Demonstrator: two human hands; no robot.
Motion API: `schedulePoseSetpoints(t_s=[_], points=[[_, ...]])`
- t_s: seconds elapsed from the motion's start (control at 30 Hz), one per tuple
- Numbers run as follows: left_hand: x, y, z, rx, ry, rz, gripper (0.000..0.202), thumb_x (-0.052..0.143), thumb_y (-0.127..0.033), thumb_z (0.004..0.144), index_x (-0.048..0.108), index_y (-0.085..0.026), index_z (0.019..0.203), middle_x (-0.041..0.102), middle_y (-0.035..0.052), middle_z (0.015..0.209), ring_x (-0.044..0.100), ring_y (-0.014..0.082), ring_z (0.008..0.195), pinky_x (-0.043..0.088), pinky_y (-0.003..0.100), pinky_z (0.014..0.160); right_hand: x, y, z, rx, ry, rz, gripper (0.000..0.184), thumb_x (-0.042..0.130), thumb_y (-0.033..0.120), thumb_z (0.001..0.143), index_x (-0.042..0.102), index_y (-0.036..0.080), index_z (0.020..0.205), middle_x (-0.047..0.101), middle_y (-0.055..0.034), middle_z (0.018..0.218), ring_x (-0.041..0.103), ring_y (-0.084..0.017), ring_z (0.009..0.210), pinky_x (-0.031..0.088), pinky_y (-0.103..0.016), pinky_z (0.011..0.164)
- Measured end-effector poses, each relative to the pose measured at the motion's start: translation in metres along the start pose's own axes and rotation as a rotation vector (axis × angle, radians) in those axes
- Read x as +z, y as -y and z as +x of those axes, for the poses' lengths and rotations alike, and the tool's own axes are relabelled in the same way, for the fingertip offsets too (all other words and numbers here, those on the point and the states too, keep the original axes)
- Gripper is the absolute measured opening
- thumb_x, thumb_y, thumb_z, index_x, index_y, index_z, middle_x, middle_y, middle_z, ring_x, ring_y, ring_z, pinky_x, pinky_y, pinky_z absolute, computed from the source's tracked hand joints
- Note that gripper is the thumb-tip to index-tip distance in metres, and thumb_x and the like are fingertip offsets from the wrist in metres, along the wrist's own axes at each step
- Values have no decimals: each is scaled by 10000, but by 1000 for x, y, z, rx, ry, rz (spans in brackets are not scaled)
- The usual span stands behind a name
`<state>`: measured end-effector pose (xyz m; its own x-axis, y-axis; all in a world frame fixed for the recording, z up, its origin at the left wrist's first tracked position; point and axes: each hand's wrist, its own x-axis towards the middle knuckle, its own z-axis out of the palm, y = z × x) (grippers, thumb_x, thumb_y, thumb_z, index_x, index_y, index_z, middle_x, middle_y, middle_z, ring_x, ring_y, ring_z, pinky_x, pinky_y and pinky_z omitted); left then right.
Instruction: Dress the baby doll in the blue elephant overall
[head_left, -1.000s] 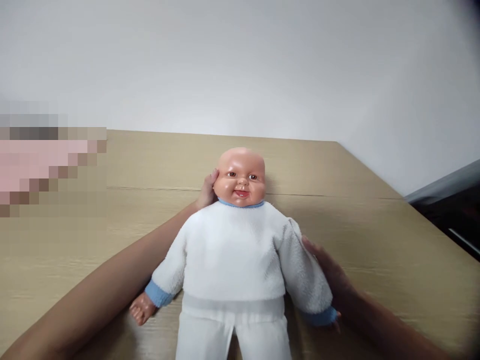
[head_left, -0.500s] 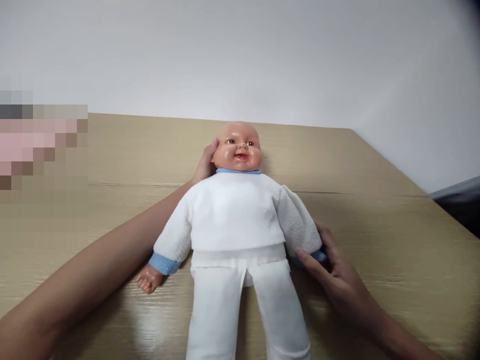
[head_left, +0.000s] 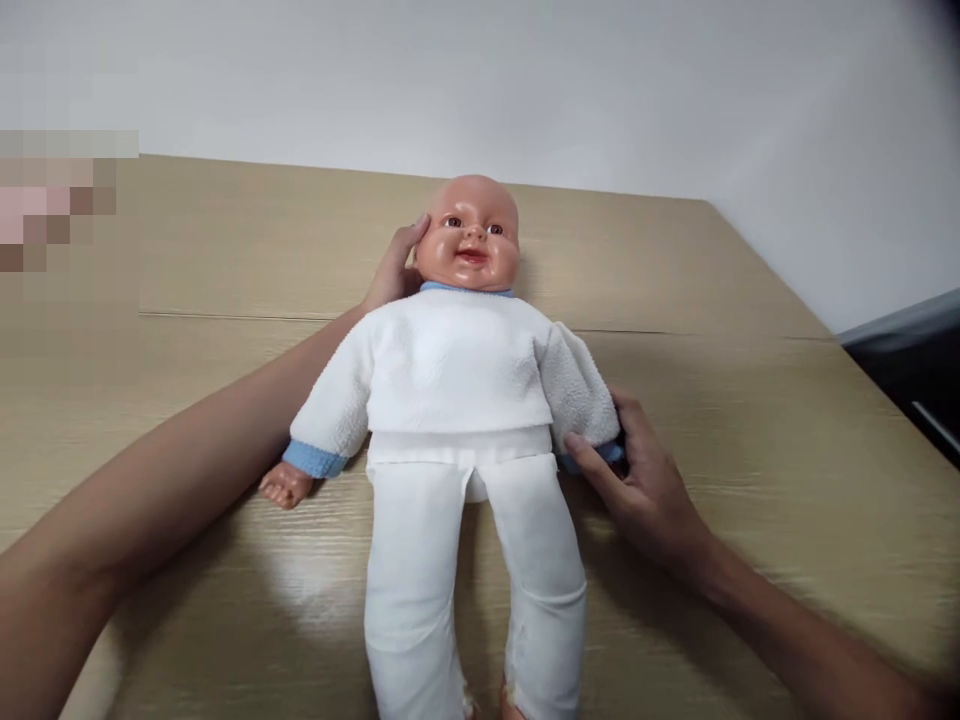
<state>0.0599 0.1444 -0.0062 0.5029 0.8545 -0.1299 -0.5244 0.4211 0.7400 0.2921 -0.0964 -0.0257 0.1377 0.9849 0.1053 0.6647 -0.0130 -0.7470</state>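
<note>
A bald baby doll (head_left: 461, 370) lies on its back on the wooden table (head_left: 712, 420), its head toward the far edge. It wears a white fleece top with blue cuffs and collar, and white cloth legs. My left hand (head_left: 396, 265) cups the side of the doll's head, thumb by its temple and the other fingers hidden behind. Around the cuff of the doll's sleeve on the right, my right hand (head_left: 637, 465) is closed, hiding the doll's hand there. The doll's other hand (head_left: 286, 485) rests free beside my left forearm.
A pale wall (head_left: 450, 80) rises behind the table's far edge. At the right, beyond the table's slanting edge, is a dark object (head_left: 915, 350). A thin seam crosses the tabletop. The upper left is pixelated.
The view has tilted down, so the doll and table appear higher and more of the doll's legs shows. Both hands keep their places on the doll.
</note>
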Motion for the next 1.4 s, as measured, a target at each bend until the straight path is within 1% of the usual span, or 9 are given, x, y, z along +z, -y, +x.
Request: schedulePoseSetpoints(t_s=[0.1,0.23,0.43,0.6,0.7,0.83,0.97,1.2,1.4], points=[[2,-2,-4,-10,23,34,634,456,-590,1150,694,-68,1420,799,81,1405,563,461,1519,287,622,1337,0,-1,0,-62,-25,-91,558,617,579,1057,548,246,1500,730,-143,1333,708,-345,1159,579,-499,1039],[1,-3,-6,30,64,63,542,469,-512,1173,697,-85,1416,816,83,1396,560,431,1541,283,609,1372,0,-3,1,-110,-39,-153,537,599,573,1064,551,251,1490,725,-149,1308,695,-364,1171,566,-523,1046],[-7,-4,-3,53,110,123,544,329,-425,1221,696,-59,1386,844,60,1317,566,399,1541,290,615,1360,2,-7,1,-138,-34,-169,619,687,585,1010,531,241,1500,709,-169,1357,682,-387,1220,555,-549,1074],[-17,-4,3,27,148,164,476,525,-481,1155,762,-112,1338,862,95,1275,631,396,1494,332,552,1383,2,-7,0,-154,-32,-206,637,696,581,1007,512,237,1510,709,-170,1309,693,-385,1181,583,-538,1012],[-21,-1,7,39,116,164,423,647,-495,1081,796,-179,1319,870,70,1253,651,404,1478,416,550,1353,2,-6,-1,-157,-25,-200,608,683,569,1020,516,231,1497,711,-165,1275,703,-376,1151,588,-537,1000],[-25,3,12,43,100,160,489,746,-546,999,799,-204,1343,854,80,1308,660,414,1468,454,546,1331,2,-7,-2,-147,-33,-191,571,677,552,1028,524,248,1486,713,-163,1281,708,-380,1159,596,-540,979],[-27,5,15,67,124,160,530,775,-553,976,784,-198,1370,839,103,1347,662,409,1467,407,539,1360,3,-8,-3,-151,-38,-185,587,665,561,1038,507,261,1517,713,-160,1301,716,-385,1172,605,-544,973],[-27,2,11,-27,217,183,531,743,-629,970,823,-199,1270,837,107,1351,645,427,1481,439,527,1340,3,-7,-3,-154,-52,-190,546,667,569,1027,542,273,1469,741,-155,1244,747,-391,1109,637,-552,912],[-27,5,11,23,129,190,500,765,-588,967,801,-234,1317,839,77,1348,657,390,1472,455,518,1326,4,-9,-4,-152,-44,-178,572,667,577,1030,513,291,1502,735,-160,1288,748,-410,1150,648,-598,925]])
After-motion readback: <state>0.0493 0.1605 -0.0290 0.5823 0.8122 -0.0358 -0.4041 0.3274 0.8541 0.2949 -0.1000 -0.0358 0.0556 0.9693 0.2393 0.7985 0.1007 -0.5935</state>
